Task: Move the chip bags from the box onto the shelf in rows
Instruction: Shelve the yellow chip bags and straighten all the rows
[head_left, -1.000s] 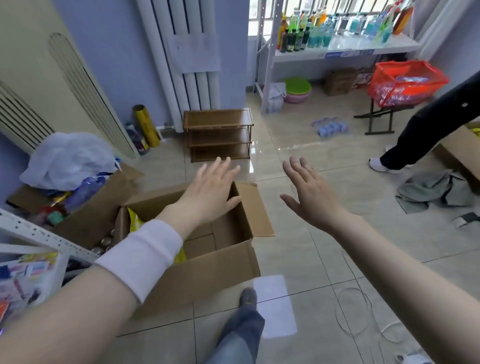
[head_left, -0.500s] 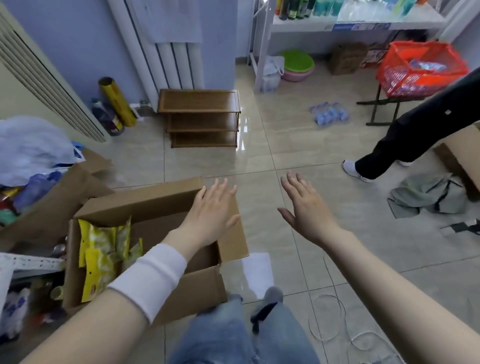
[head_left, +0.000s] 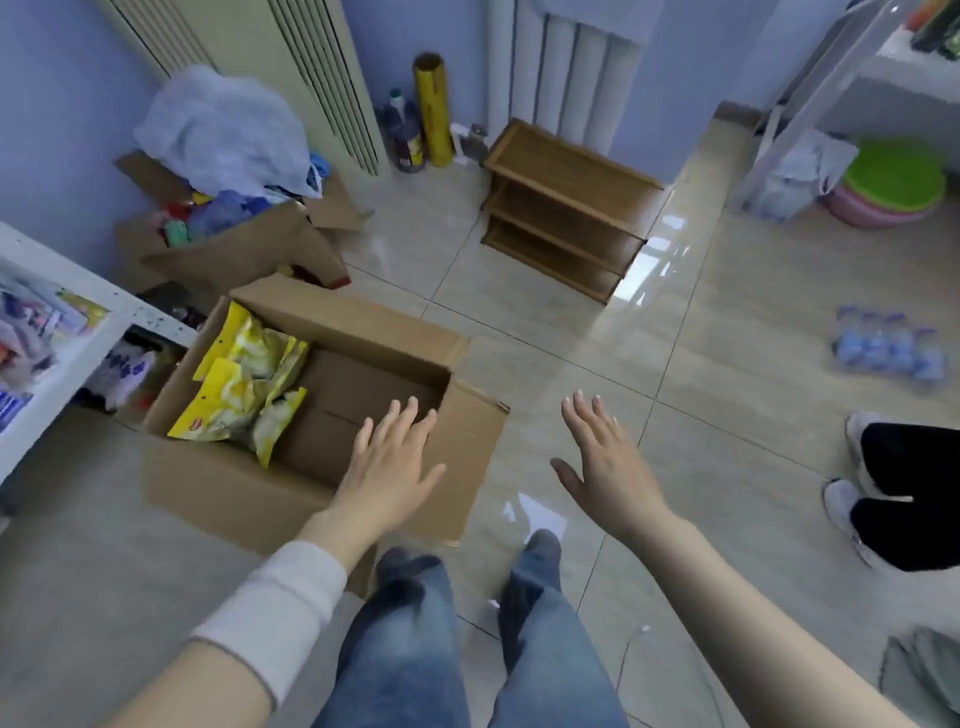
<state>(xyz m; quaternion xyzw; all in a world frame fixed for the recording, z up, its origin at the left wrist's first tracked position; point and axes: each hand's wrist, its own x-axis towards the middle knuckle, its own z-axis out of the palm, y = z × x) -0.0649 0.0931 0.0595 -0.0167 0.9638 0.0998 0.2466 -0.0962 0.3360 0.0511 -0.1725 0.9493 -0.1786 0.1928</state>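
- The chip bags, yellow and crinkled, lie piled at the left end of the open cardboard box on the floor. The rest of the box bottom shows bare cardboard.
- The left hand hovers over the box's near right corner, fingers straight and spread, holding nothing. I cannot tell whether it touches the rim.
- The right hand hangs over the floor tiles to the right of the box, likewise flat and empty.
- The bags are probably very light and puffed with air, with slick film and brittle contents, so a hard squeeze would likely crush the chips.
- The best hold is probably a pinch on the flat sealed edge, or loose cradling by the sides.
- The white shelf stands just left of the box, so the carry looks short.
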